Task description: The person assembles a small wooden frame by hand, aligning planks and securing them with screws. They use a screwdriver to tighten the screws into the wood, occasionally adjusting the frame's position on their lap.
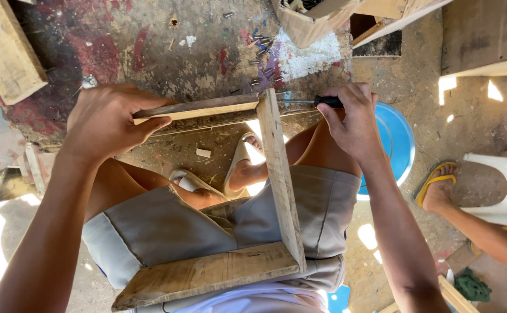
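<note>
A three-sided wooden frame (279,174) rests on my lap, made of a near plank, a long side plank and a far plank. My left hand (105,119) grips the far plank (207,107) at its left end. My right hand (352,119) holds a screwdriver with a black handle (329,102). Its metal shaft points left at the frame's far right corner (268,101). The tip sits against the wood there.
A paint-stained workbench (149,46) with several loose screws (262,58) lies ahead. A cardboard box (308,20) and wooden pieces stand at the top right. A blue round lid (395,139) lies on the ground. Another person's leg and yellow sandal (436,179) are at the right.
</note>
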